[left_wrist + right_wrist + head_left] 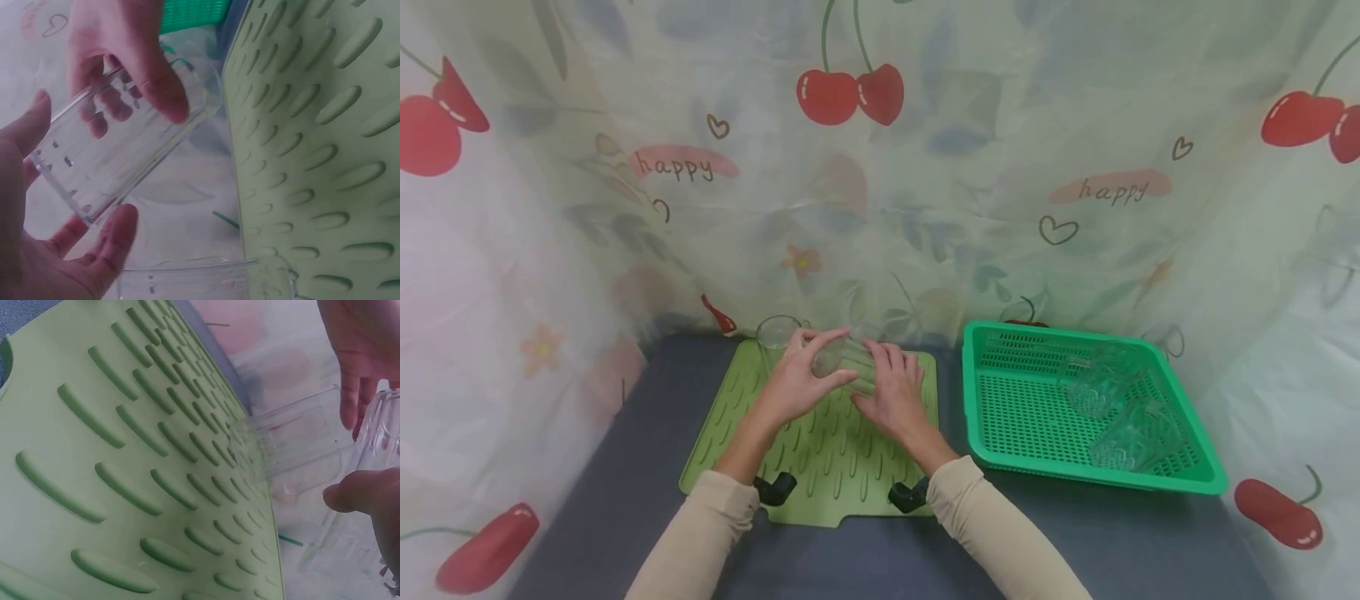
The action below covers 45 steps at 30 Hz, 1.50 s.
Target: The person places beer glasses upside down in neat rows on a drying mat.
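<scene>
A clear glass cup [859, 360] is tilted in the air over the green ribbed mat [820, 450]. My right hand [895, 387] grips it, thumb on the near side and fingers round the back. Around its other end my left hand [793, 375] is spread, thumb and fingers apart and nearly straight; in the left wrist view the fingertips [127, 219] come right at the cup's corner. A second clear glass cup [769, 335] stands at the mat's back left corner, partly behind the left hand.
To the right is a green perforated basket [1000, 417] with clear glass cups [1131, 437] lying on its right side. A dark cloth [640, 467] covers the table. Behind and at both sides hangs a curtain [910, 183] printed with cherries.
</scene>
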Each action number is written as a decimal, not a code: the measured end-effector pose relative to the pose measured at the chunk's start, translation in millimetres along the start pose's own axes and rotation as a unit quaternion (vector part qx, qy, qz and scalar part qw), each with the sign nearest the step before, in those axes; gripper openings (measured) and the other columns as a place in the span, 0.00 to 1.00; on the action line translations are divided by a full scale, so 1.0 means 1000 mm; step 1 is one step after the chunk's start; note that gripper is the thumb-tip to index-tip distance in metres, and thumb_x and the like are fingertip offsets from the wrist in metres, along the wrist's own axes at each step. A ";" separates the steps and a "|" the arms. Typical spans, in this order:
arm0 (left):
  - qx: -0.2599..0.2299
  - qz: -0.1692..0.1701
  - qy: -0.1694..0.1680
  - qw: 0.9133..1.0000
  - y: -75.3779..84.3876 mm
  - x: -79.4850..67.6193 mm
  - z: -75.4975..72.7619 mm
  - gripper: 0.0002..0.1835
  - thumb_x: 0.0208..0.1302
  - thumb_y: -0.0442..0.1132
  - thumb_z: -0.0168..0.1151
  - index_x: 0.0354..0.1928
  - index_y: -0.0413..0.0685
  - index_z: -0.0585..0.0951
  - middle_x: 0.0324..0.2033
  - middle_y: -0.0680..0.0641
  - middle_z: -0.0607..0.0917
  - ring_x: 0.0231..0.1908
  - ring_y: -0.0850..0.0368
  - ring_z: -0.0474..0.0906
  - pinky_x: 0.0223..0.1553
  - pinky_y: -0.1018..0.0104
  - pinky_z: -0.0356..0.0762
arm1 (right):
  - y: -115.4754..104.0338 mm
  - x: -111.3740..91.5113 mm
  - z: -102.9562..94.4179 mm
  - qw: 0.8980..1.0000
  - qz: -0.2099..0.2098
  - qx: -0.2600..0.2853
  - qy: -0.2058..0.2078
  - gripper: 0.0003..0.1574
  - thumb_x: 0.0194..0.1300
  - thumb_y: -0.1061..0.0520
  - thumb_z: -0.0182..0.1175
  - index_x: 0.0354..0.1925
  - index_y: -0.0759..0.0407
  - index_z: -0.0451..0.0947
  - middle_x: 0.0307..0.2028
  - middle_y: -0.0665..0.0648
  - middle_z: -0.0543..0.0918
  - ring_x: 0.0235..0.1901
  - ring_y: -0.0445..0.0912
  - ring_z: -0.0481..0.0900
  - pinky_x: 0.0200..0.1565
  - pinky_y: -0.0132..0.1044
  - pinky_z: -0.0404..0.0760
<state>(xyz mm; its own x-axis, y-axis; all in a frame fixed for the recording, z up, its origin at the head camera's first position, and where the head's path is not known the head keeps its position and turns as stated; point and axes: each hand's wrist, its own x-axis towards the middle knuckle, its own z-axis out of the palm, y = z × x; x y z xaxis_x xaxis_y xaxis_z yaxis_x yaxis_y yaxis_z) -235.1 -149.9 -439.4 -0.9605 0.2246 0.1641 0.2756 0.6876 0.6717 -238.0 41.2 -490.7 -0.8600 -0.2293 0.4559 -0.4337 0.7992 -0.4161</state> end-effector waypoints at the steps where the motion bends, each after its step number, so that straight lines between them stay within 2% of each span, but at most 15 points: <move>1: 0.000 -0.002 -0.003 1.000 0.001 0.000 -0.001 0.38 0.62 0.68 0.66 0.73 0.85 0.65 0.66 0.43 0.65 0.43 0.47 0.79 0.41 0.50 0.79 | 0.000 0.000 0.000 1.000 -0.002 0.000 0.005 0.55 0.52 0.47 0.80 0.73 0.50 0.65 0.63 0.59 0.74 0.53 0.58 0.68 0.52 0.54 0.69; 7: -0.007 0.001 -0.004 1.000 0.002 -0.001 -0.009 0.44 0.59 0.67 0.69 0.76 0.81 0.62 0.68 0.42 0.64 0.56 0.39 0.77 0.50 0.40 0.80 | -0.003 0.002 0.000 1.000 -0.003 -0.003 0.020 0.54 0.51 0.45 0.81 0.71 0.50 0.66 0.61 0.58 0.75 0.51 0.57 0.69 0.51 0.53 0.71; 13: -0.005 0.022 0.037 0.999 -0.002 -0.002 -0.017 0.48 0.55 0.61 0.76 0.76 0.72 0.64 0.71 0.42 0.61 0.69 0.38 0.62 0.60 0.34 0.72 | -0.005 0.006 0.001 0.999 0.016 0.000 0.034 0.54 0.51 0.45 0.80 0.71 0.51 0.67 0.61 0.58 0.76 0.49 0.55 0.70 0.49 0.50 0.72; 16: 0.004 0.030 0.061 0.998 -0.005 -0.003 -0.022 0.50 0.52 0.57 0.79 0.76 0.67 0.65 0.72 0.41 0.59 0.71 0.38 0.56 0.63 0.33 0.69 | -0.005 0.008 0.002 0.998 0.028 -0.001 0.051 0.53 0.51 0.45 0.80 0.70 0.52 0.68 0.61 0.58 0.77 0.50 0.55 0.71 0.49 0.50 0.74; 21: 0.008 0.026 0.096 0.995 -0.012 -0.003 -0.032 0.53 0.48 0.53 0.83 0.76 0.61 0.66 0.73 0.39 0.59 0.70 0.35 0.53 0.63 0.33 0.63 | -0.003 0.009 0.002 0.997 0.050 0.012 0.059 0.54 0.52 0.44 0.79 0.71 0.51 0.67 0.62 0.57 0.76 0.52 0.56 0.71 0.49 0.51 0.73; 26: 0.025 -0.011 0.086 0.996 -0.024 -0.005 -0.042 0.54 0.51 0.57 0.81 0.78 0.64 0.61 0.76 0.38 0.55 0.74 0.32 0.48 0.66 0.29 0.61 | -0.003 0.008 0.002 0.996 0.062 0.027 0.054 0.55 0.53 0.44 0.79 0.73 0.52 0.65 0.64 0.58 0.75 0.52 0.55 0.71 0.49 0.50 0.69; 33: 0.041 -0.069 0.068 0.994 -0.047 -0.012 -0.053 0.60 0.51 0.61 0.79 0.81 0.69 0.52 0.78 0.39 0.49 0.75 0.32 0.45 0.64 0.27 0.64 | -0.001 0.008 0.007 0.994 0.081 0.052 0.057 0.56 0.50 0.46 0.80 0.72 0.57 0.65 0.63 0.61 0.76 0.53 0.56 0.72 0.56 0.52 0.71; 39: 0.020 -0.107 0.045 0.993 -0.072 -0.014 -0.052 0.65 0.52 0.58 0.79 0.83 0.65 0.44 0.79 0.36 0.44 0.75 0.28 0.42 0.64 0.24 0.58 | -0.001 0.010 0.012 0.989 0.120 0.074 0.042 0.57 0.50 0.46 0.80 0.71 0.62 0.64 0.60 0.62 0.77 0.56 0.57 0.75 0.58 0.52 0.76; 45: 0.028 -0.143 0.031 0.989 -0.096 -0.017 -0.047 0.68 0.51 0.61 0.79 0.83 0.58 0.41 0.78 0.32 0.46 0.74 0.25 0.43 0.65 0.24 0.55 | 0.000 0.015 0.017 0.975 0.182 0.124 0.004 0.58 0.54 0.46 0.78 0.73 0.64 0.61 0.63 0.65 0.76 0.64 0.60 0.74 0.65 0.53 0.77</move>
<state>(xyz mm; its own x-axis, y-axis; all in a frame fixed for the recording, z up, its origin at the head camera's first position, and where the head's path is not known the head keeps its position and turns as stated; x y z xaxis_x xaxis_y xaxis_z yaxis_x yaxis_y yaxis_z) -246.9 -252.4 -472.3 -0.9995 -0.0259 0.0181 -0.0077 0.7549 0.6558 -255.8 28.2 -497.4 -0.9675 0.0500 0.2478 -0.1524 0.6670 -0.7294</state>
